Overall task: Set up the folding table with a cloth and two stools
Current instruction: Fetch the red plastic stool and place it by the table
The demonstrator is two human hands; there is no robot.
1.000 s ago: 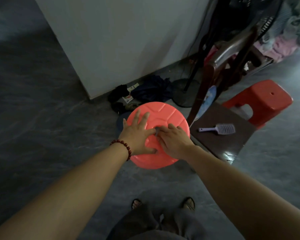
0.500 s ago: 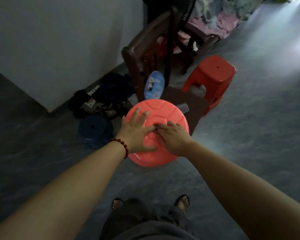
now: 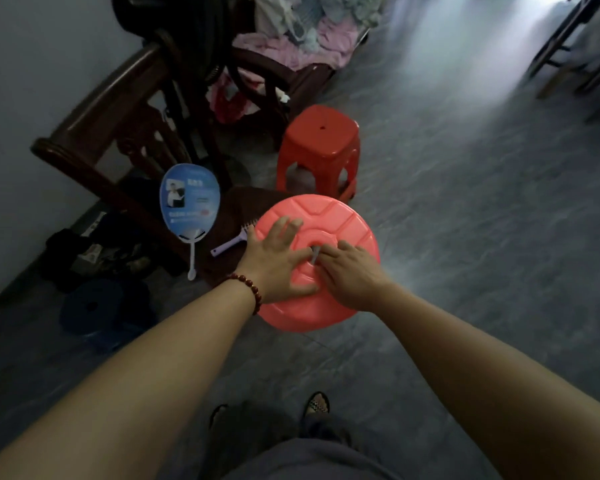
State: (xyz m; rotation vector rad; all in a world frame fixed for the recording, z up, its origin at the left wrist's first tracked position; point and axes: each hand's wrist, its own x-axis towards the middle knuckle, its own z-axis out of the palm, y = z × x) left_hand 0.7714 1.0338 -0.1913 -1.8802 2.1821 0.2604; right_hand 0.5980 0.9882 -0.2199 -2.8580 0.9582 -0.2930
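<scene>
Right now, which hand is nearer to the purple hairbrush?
Left. The left hand lies spread on the pink round stool top, at the edge beside the purple hairbrush. The right hand rests beyond the centre, farther from it.

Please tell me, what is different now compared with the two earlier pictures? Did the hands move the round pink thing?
Yes. The left hand and right hand carried the round pink disc to the person's right, away from the blue stool and toward the red stool. Nothing was let go. Unchanged: the left hand lies flat on top, and the right hand's fingertips are at the grey piece in the centre.
</scene>
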